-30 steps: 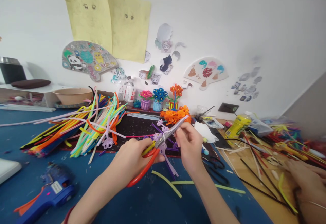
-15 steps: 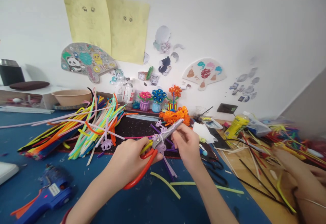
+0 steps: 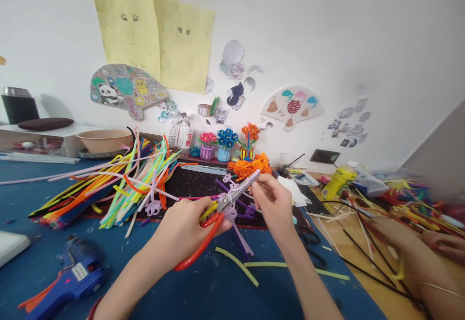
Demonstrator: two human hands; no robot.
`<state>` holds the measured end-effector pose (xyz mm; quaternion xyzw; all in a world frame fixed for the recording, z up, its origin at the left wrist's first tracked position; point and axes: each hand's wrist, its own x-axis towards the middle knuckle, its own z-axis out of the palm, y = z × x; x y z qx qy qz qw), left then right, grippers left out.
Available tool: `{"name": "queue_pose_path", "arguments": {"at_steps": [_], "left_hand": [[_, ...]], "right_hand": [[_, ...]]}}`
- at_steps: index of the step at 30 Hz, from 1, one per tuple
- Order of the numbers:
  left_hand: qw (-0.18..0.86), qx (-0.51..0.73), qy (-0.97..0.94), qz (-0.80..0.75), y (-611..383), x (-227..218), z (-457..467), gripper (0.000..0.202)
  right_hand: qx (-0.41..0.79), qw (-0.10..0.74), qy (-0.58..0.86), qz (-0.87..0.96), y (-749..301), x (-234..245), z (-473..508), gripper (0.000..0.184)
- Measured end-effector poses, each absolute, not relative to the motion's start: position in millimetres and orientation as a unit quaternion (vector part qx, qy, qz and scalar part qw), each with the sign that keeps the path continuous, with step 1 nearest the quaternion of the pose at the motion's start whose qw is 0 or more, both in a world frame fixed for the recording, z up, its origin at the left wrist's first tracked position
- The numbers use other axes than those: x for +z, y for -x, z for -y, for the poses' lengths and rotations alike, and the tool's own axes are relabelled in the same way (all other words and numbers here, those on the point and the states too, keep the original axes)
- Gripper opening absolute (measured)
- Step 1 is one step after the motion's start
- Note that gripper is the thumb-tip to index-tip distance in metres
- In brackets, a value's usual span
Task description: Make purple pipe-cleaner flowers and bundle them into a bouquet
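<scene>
My left hand (image 3: pixel 192 223) is closed around a pair of scissors (image 3: pixel 199 252) with red handles and a yellow part near the fingers. The scissors' metal blades point up and to the right. Against the blades lies a lavender pipe cleaner flower (image 3: pixel 231 212), its stems hanging below. At the blade tips, my right hand (image 3: pixel 272 203) has thumb and fingers pinched together; what is between them is hidden. A second lavender flower (image 3: pixel 153 207) lies to the left on the black mat. Two pale green pipe cleaner pieces (image 3: pixel 238 267) rest on the blue table below my hands.
A pile of coloured pipe cleaners (image 3: pixel 119 184) lies left, with a blue glue gun (image 3: pixel 78 281) in front. Small potted pipe cleaner flowers (image 3: pixel 227 140) and an orange heap (image 3: pixel 250 166) stand behind. Black scissors (image 3: pixel 313 247) lie right; farther right is another person's hand (image 3: pixel 392 232).
My right hand has shifted slightly right along the blade tips, while the left keeps its hold on the scissors. The other person's hand at the right has moved left and up.
</scene>
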<state>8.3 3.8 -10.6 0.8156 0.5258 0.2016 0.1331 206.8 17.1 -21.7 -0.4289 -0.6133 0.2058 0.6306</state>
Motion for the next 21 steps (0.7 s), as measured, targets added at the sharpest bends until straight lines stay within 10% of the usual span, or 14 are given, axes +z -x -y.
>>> {"name": "queue_pose_path", "arguments": {"at_steps": [21], "left_hand": [[0.144, 0.206, -0.811, -0.529, -18.5, -10.2, 3.7, 0.043]], "right_hand": [[0.216, 0.711, 0.414, 0.526, -184.5, -29.5, -10.9, 0.021]]}}
